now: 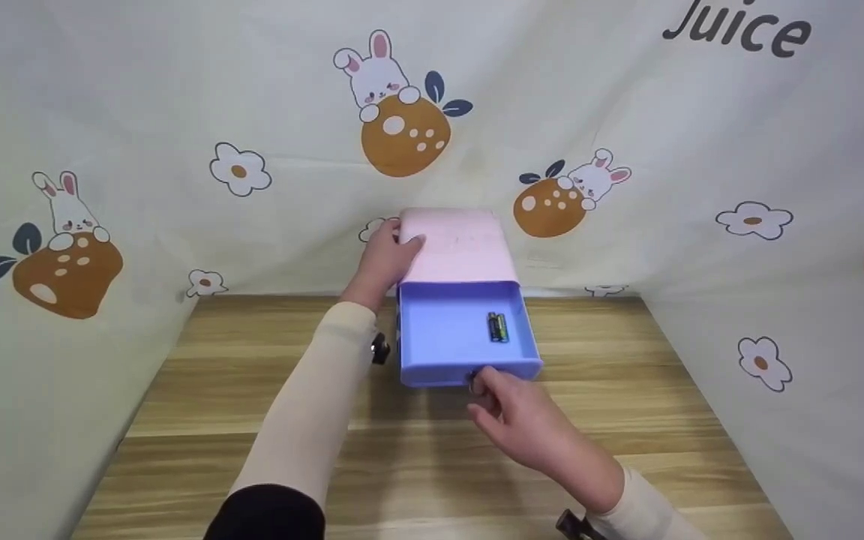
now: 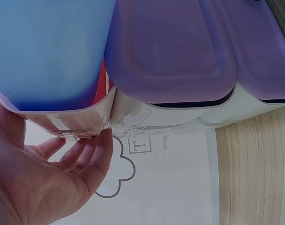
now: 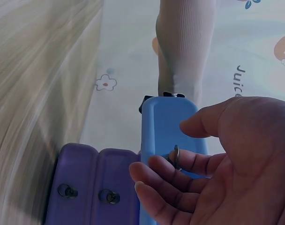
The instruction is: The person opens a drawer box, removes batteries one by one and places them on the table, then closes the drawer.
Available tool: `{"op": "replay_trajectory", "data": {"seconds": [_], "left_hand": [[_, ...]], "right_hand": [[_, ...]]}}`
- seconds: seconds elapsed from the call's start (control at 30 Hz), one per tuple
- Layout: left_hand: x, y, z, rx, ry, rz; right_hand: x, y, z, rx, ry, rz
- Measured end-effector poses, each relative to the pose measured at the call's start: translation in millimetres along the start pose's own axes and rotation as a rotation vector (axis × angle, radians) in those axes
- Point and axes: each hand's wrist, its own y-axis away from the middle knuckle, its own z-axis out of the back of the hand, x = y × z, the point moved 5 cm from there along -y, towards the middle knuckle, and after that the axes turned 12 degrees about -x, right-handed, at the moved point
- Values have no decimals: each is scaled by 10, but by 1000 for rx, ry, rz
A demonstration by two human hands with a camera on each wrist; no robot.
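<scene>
A small drawer unit with a pink casing [image 1: 458, 247] stands on the table, its top blue drawer [image 1: 443, 319] pulled out. Two small cylindrical batteries [image 1: 497, 328] lie side by side toward the drawer's right. My left hand [image 1: 391, 255] grips the casing's upper left edge, thumb over the top and fingers along the side wall. At the drawer's front, my right hand [image 1: 526, 420] has its index finger hooked through the metal ring pull [image 3: 176, 157]; its other fingers curl loosely. Two purple drawers [image 3: 77, 168] below are closed, each with its own ring.
The wood-grain table [image 1: 252, 390] runs back to a pale printed cloth [image 1: 289, 75] that hangs behind and along both sides. A strip of red [image 2: 101, 84] shows between the blue drawer and the casing in the left wrist view.
</scene>
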Motion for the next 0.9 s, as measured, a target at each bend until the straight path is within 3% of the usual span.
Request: {"op": "replay_trajectory", "data": {"seconds": [0.23, 0.6, 0.9], "left_hand": [[-4, 31, 31, 16, 30, 26], [10, 21, 42, 5, 17, 22], [4, 29, 13, 3, -1, 15]], "right_hand": [[11, 6, 49, -13, -12, 14], [104, -236, 422, 98, -162, -112], [159, -631, 654, 63, -36, -30]]}}
